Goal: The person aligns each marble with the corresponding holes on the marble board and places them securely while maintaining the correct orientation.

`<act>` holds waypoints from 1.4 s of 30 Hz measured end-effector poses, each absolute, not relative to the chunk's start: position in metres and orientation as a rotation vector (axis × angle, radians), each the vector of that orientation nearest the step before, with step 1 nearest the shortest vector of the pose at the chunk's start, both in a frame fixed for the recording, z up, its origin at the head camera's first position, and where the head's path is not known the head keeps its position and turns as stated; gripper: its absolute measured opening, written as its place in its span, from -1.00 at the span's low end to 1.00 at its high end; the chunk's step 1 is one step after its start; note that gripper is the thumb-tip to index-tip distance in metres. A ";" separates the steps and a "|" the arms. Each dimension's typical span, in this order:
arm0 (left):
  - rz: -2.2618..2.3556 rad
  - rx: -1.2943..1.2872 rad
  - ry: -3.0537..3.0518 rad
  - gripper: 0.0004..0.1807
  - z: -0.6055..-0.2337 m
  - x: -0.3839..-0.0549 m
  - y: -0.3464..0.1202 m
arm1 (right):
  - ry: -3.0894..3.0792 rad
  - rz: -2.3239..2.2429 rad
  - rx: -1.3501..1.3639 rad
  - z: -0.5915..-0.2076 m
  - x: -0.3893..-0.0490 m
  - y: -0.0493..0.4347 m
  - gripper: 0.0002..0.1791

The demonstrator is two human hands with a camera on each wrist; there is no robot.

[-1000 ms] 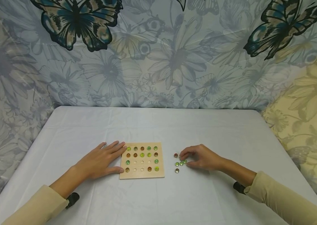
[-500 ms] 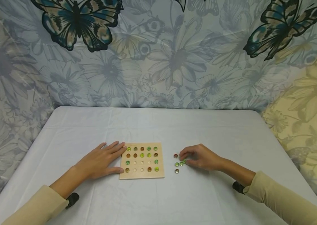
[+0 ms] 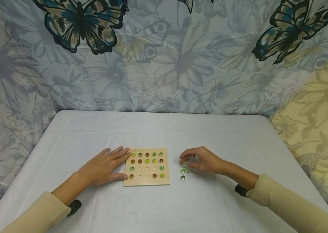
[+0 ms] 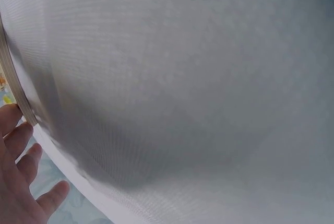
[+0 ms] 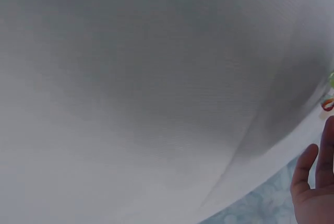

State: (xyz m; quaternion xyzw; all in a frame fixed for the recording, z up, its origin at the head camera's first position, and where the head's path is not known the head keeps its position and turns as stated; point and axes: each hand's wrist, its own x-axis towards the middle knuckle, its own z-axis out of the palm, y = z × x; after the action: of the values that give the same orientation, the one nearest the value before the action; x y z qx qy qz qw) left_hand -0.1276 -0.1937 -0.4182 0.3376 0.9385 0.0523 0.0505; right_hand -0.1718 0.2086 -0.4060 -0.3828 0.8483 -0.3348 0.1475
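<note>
My left hand [image 3: 102,166] lies spread at the left edge of a light wooden board [image 3: 166,178], its fingertips and thumb resting on that edge. Round hollows cover the board; green and brown glass marbles fill most, and several bare hollows [image 3: 147,168] show in the lower middle. To the right of the board, my right hand [image 3: 203,160] reaches over a small group of loose marbles [image 3: 183,171], fingers bent and thumb apart from the index fingertip. A green marble [image 3: 185,164] shows between thumb and fingers. In the right wrist view, a brown marble [image 5: 327,105] is by the fingertips.
A white cloth [image 3: 164,210] covers the table. Floral fabric with butterflies [image 3: 164,64] hangs behind and at both sides. A dark wrist device [image 3: 74,207] sits at my left cuff, another [image 3: 240,190] at my right cuff.
My right hand has shifted left and slightly away from me, over the brown marble at the far end of the group. One green marble has moved left and farther away. My left hand stays put.
</note>
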 end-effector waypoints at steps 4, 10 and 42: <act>0.157 1.031 2.857 -0.08 -0.418 -0.127 -0.194 | 2.429 -0.964 -1.086 -0.403 -0.171 0.196 -0.69; 0.165 1.030 2.852 -0.08 -0.419 -0.127 -0.194 | 2.393 -0.989 -1.106 -0.402 -0.170 0.176 -0.68; 0.165 1.025 2.855 -0.07 -0.421 -0.129 -0.195 | 2.377 -0.927 -1.259 -0.411 -0.166 0.110 -0.71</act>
State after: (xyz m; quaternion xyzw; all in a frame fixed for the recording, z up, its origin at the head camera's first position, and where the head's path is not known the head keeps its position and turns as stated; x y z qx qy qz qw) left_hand -0.1285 -0.1952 -0.4210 0.3369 0.9385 0.0544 0.0517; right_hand -0.1661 0.1102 -0.4108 -0.4378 0.8262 -0.3224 0.1477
